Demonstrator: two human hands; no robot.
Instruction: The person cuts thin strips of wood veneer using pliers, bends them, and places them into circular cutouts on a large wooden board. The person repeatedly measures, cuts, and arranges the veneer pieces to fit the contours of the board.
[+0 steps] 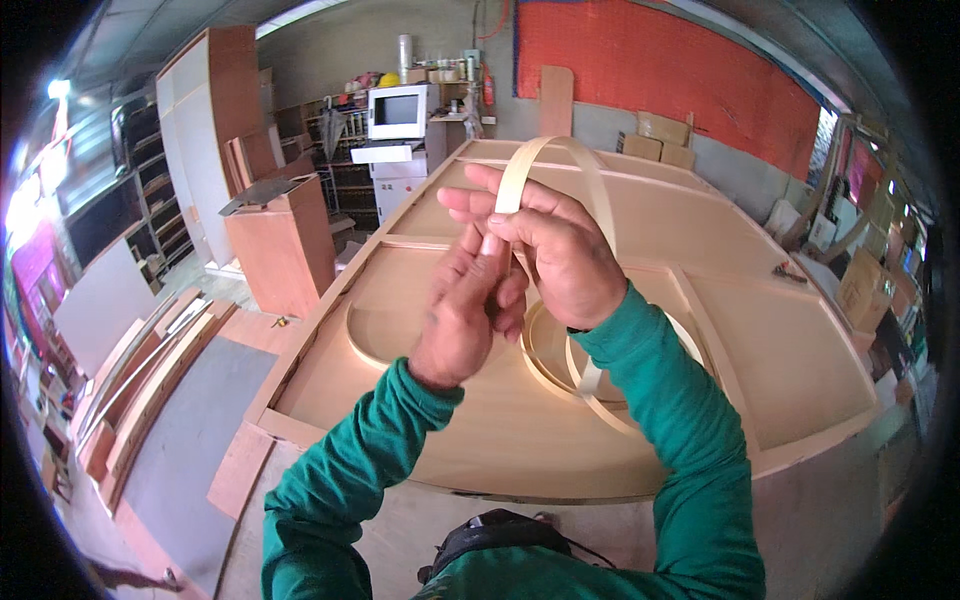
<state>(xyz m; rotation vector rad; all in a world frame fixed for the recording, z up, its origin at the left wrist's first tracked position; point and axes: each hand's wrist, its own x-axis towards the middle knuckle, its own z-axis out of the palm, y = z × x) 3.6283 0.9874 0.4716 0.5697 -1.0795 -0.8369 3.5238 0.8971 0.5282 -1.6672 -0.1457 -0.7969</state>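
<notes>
A long, pale wood-coloured strip of edge banding (515, 178) arches up between my hands and bends back down behind the right one. My right hand (572, 255) pinches it between thumb and fingers, with some fingertips stretching out past it to the left. Just below, my left hand (462, 312) is closed on the lower part of the strip, its thumb pressed upward near the right thumb. Loose coils of the same banding (545, 375) lie on the large framed wooden panel (450, 450) under my hands. Another curve of it rests left of my left wrist.
The panel has raised ribs, and a small dark tool (790, 274) lies near its right edge. At left stand a wooden cabinet box (280, 245) and stacked timber strips (160, 385). Behind are a white machine with a screen (397, 112) and cardboard boxes (662, 130).
</notes>
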